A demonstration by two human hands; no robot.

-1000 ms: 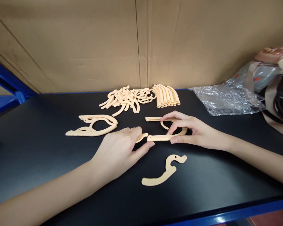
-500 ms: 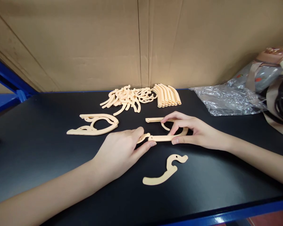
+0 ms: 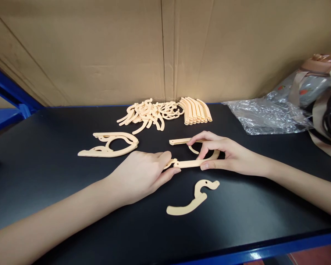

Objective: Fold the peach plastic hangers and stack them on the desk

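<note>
My left hand is closed in a pinch on a small curved cream plastic piece, mostly hidden under its fingers. My right hand grips a folding cream hanger part, thumb below and fingers above. The two pieces meet end to end between my hands on the black tabletop. A loose S-shaped hook piece lies just in front of them. A joined hanger assembly rests to the left.
At the back, a heap of hook pieces sits beside a neat row of arm pieces against a cardboard wall. Crumpled clear plastic and a bagged appliance lie at the right. A blue shelf edge runs along the front.
Hardly anything moved. My left thumb and fingers have closed a little tighter on the small piece, pressing it against the end of the part in my right hand.
</note>
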